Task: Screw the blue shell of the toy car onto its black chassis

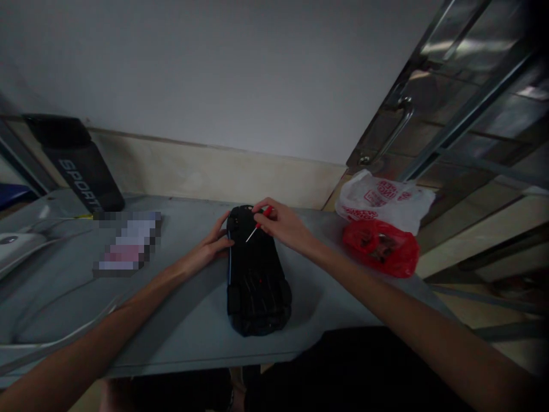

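Observation:
A black toy car [253, 269] lies upside down on the grey table, its underside and wheels facing up. My left hand [214, 243] grips the car's far left side, thumb and fingers against its edge. Over the far right end of the car is my right hand [274, 220], closed around a small screwdriver [258, 225] with a red handle. The thin metal shaft slants down to the left above the underside. Whether its tip touches the car, I cannot tell. The fingertips of my right hand are near the car's far end.
On the left stand a dark sports bottle [81, 166] and a blurred-out phone-like object [128, 243], with a white device [17, 249] and cables [81, 335]. A white plastic bag [381, 197] and a red bag [381, 249] lie at the right. A wall [214, 74] rises behind the table [184, 337].

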Action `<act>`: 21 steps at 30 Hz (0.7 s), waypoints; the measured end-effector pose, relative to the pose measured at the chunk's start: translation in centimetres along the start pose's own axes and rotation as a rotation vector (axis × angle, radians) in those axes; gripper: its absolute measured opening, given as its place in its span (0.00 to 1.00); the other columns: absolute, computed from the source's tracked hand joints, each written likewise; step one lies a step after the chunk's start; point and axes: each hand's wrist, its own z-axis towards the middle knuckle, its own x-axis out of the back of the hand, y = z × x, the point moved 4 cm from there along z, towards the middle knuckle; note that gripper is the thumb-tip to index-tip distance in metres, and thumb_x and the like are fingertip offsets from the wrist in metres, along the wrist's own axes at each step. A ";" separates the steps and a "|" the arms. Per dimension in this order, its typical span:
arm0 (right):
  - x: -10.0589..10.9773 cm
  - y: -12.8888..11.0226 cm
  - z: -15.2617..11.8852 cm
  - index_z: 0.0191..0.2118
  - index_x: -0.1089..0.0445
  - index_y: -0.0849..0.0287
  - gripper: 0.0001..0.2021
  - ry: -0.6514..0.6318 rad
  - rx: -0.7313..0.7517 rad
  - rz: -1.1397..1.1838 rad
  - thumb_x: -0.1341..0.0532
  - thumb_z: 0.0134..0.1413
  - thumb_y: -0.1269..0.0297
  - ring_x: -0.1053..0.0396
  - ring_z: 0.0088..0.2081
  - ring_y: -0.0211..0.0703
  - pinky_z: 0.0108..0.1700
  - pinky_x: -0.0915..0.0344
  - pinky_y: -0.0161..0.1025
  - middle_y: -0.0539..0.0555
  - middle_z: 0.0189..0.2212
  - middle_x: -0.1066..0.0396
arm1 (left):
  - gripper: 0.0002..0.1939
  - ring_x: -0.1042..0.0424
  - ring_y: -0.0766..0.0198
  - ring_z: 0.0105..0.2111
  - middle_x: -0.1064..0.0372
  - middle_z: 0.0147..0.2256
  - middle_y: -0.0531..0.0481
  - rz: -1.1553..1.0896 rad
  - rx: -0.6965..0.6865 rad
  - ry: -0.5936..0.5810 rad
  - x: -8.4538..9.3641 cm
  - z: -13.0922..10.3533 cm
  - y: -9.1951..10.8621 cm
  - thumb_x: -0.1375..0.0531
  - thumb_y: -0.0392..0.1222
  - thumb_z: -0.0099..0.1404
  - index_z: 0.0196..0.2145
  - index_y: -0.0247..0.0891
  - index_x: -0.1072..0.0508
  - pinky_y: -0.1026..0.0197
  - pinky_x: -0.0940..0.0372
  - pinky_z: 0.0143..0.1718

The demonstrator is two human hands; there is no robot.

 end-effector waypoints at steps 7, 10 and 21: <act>5.6 7.2 -4.3 0.42 0.29 0.59 0.07 -0.131 -0.213 -0.242 0.40 0.57 0.68 0.30 0.29 0.41 0.33 0.38 0.36 0.50 0.26 0.28 | 0.49 0.46 0.40 0.71 0.50 0.73 0.45 0.089 -0.015 0.019 0.6 0.1 0.0 0.36 0.43 0.65 0.76 0.56 0.56 0.37 0.43 0.67; 3.8 8.4 -6.8 0.43 0.27 0.59 0.11 -0.298 -0.206 -0.295 0.36 0.52 0.71 0.29 0.29 0.40 0.33 0.38 0.35 0.49 0.27 0.26 | 0.50 0.47 0.40 0.72 0.49 0.73 0.44 0.141 -0.077 0.009 1.4 0.4 -0.2 0.34 0.46 0.64 0.76 0.52 0.55 0.38 0.50 0.71; 0.7 8.9 -6.6 0.56 0.34 0.58 0.16 -0.294 -0.125 -0.439 0.41 0.64 0.65 0.27 0.35 0.43 0.36 0.42 0.36 0.53 0.35 0.23 | 0.46 0.45 0.44 0.72 0.44 0.72 0.44 0.251 -0.115 -0.023 2.5 1.2 -0.9 0.35 0.48 0.66 0.75 0.51 0.52 0.39 0.54 0.73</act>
